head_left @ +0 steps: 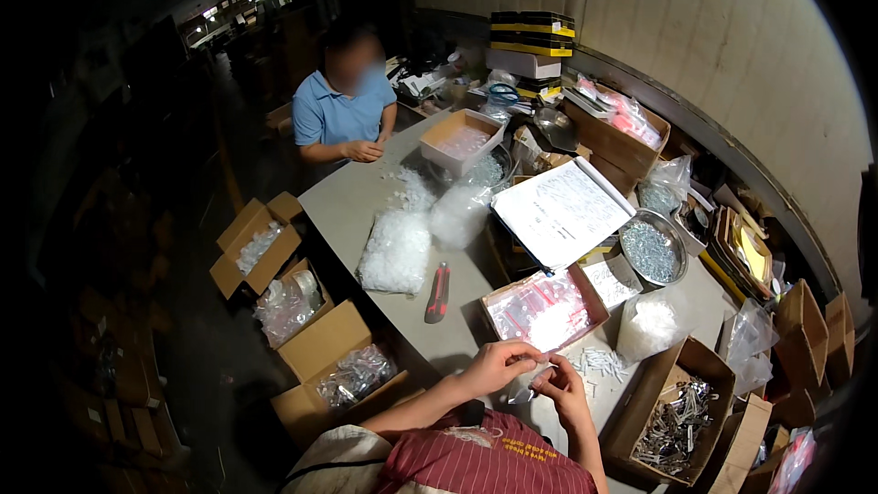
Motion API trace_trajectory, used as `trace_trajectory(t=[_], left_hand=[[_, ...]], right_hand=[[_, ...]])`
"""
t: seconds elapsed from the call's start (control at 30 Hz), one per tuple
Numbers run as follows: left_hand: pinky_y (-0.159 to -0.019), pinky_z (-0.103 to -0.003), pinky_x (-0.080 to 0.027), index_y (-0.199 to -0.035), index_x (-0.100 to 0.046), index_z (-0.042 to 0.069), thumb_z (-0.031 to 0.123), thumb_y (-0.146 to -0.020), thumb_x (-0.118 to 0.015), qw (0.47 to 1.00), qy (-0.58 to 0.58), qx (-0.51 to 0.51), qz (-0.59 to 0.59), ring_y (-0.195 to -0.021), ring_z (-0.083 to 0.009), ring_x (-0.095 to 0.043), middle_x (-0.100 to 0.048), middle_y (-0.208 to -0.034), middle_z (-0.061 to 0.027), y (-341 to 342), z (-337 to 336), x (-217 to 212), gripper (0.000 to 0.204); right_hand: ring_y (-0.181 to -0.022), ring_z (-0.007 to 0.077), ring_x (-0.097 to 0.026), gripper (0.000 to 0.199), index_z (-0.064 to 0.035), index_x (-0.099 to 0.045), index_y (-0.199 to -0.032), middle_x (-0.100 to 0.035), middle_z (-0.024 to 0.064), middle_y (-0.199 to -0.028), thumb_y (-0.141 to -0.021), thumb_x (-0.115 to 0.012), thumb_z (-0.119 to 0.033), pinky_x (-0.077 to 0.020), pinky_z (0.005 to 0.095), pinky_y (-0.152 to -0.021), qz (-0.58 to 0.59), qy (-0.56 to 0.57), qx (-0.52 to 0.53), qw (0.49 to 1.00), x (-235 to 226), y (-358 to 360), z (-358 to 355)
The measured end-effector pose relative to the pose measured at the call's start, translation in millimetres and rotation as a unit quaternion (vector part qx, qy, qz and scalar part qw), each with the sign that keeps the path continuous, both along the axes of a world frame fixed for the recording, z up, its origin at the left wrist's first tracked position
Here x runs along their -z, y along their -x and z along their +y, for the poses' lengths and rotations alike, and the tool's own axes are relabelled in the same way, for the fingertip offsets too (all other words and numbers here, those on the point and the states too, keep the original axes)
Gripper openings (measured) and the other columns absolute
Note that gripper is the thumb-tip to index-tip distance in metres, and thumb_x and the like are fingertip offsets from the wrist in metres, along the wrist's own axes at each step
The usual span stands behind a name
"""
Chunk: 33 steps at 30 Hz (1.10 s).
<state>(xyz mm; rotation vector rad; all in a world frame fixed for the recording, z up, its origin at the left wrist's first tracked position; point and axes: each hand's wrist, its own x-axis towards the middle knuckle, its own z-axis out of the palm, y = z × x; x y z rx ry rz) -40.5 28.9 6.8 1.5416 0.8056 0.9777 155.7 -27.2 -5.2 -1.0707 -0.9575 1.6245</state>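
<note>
Both hands low centre of frame, above the near bench (384, 220) edge. Left hand (498, 366) and right hand (560, 389) pinching one small clear bag (533, 375) between fingertips, grip pressed together on its mouth. Loose white plastic plugs (599, 361) just right of the hands; open box of red-striped small bags (544, 311) just above. Box of metal clips (675, 413) lower right. Red utility knife (437, 293) left of centre. Best to keep bag mouth spread, pinch light, work over the bench so drops stay put.
</note>
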Motion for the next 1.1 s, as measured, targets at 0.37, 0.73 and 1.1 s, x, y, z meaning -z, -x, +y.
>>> trace_trajectory(t=[0.37, 0.73, 1.1], left_hand=[[-0.068, -0.035, -0.051, -0.094, -0.065, 0.002, 0.02, -0.078, -0.082, 0.97, -0.167, -0.051, 0.171, -0.079, -0.0246, -0.064, -0.064, -0.087, -0.0106, 5.5, -6.4, 7.0, 0.03], [-0.102, -0.045, -0.041, -0.118, -0.059, 0.001, 0.004, -0.068, -0.074, 0.903, -0.333, 0.002, 0.273, -0.12, -0.0363, -0.052, -0.057, -0.119, -0.0178, 3.5, -9.8, -2.8, 0.053], [-0.082, -0.045, -0.046, -0.088, -0.057, 0.005, 0.002, -0.069, -0.068, 0.918, -0.315, 0.075, 0.229, -0.091, -0.0349, -0.061, -0.062, -0.089, -0.0123, -22.1, -12.5, 11.9, 0.022]], right_hand=[[-0.126, 0.0322, -0.053, 0.047, -0.0072, -0.064, -0.118, -0.068, 0.0094, -0.115, -0.071, -0.069, -0.009, -0.0276, 0.0509, -0.116, -0.453, -0.357, -0.029, 0.816, -59.1, -1.5, 2.6], [-0.152, 0.0421, -0.017, 0.067, -0.0174, -0.069, -0.128, -0.05, 0.0117, -0.149, -0.061, -0.076, -0.022, 0.0061, 0.0656, -0.119, -0.45, -0.276, -0.21, 0.823, -32.1, -16.2, -10.9], [-0.147, 0.0379, -0.032, 0.04, -0.0138, -0.074, -0.11, -0.063, 0.0065, -0.13, -0.07, -0.073, -0.018, 0.0025, 0.0661, -0.119, -0.425, -0.302, -0.163, 0.838, -26.2, -14.3, -23.2]])
